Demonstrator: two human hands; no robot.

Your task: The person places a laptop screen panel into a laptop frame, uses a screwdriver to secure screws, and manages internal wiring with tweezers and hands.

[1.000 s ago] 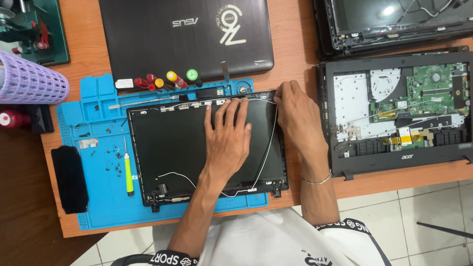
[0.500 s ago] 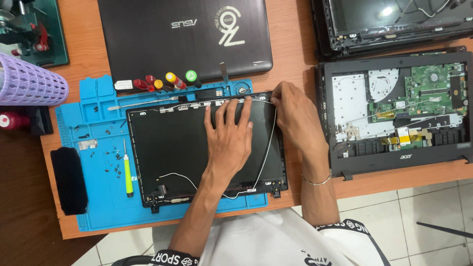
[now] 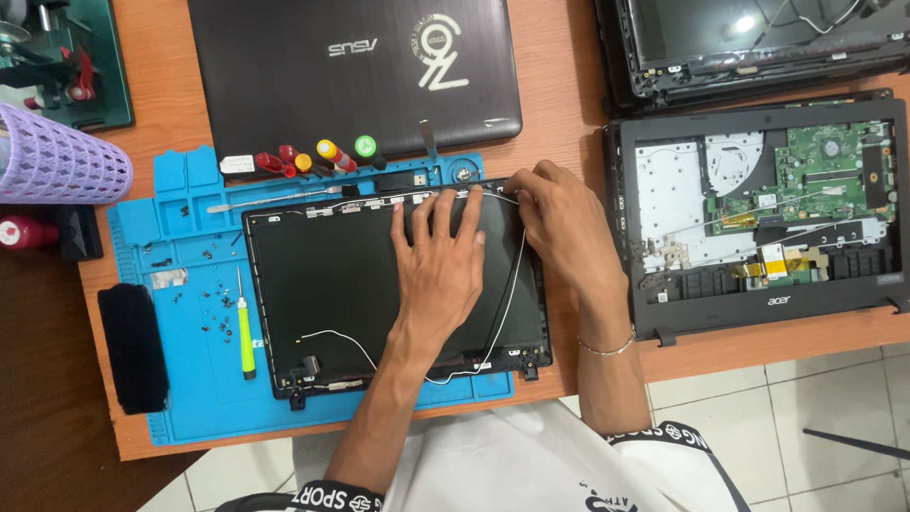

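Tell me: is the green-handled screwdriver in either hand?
No, the green-handled screwdriver lies untouched on the blue mat.

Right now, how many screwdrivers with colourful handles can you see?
5 that I can tell: red screwdriver, orange one, yellow-tipped one and green-capped one behind the blue mat; lime screwdriver lying on it. More may hide.

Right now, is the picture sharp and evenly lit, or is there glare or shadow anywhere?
Head view: sharp throughout, lit evenly from above. A bright glare spot sits on the screen panel at top right. The left hand and right hand cast only soft, faint shadows on the black laptop lid. The table's far edges bow slightly, a wide-lens effect.
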